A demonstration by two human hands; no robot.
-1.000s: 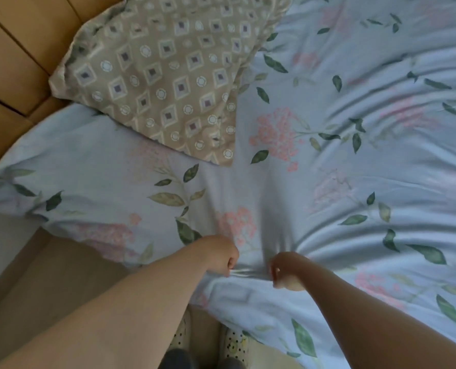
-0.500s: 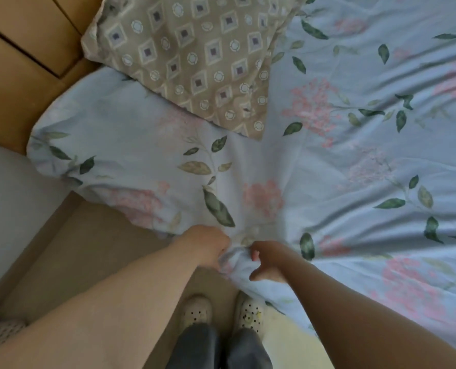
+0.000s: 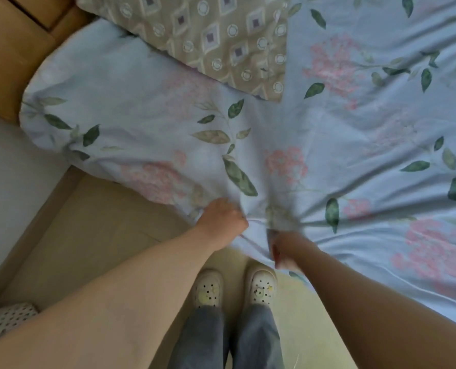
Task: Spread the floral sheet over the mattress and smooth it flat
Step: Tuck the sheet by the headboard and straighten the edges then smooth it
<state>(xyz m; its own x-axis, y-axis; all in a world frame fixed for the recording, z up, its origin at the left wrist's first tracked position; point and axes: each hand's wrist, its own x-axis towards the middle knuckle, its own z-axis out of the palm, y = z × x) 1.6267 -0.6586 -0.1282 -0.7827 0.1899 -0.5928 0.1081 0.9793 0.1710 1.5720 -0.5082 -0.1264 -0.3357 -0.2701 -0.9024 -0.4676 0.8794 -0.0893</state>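
Observation:
The floral sheet point(image 3: 328, 145), pale blue with pink blooms and green leaves, covers the mattress across the upper and right part of the head view. Its near edge hangs over the bed's side. My left hand point(image 3: 222, 218) is closed on a bunch of that edge. My right hand point(image 3: 285, 249) grips the same edge just to the right, fist closed, slightly blurred. Creases fan out from both hands across the sheet. The mattress itself is hidden under the sheet.
A beige patterned pillow point(image 3: 221, 41) lies on the sheet at the top. A wooden headboard point(image 3: 11, 46) stands at the top left. My feet in white clogs point(image 3: 234, 287) stand on the tan floor beside the bed. A dotted cloth point(image 3: 3, 318) shows at the lower left.
Both hands have pulled the sheet's edge toward me and down over the bed's side. The view has tilted down, so my feet and the floor now show.

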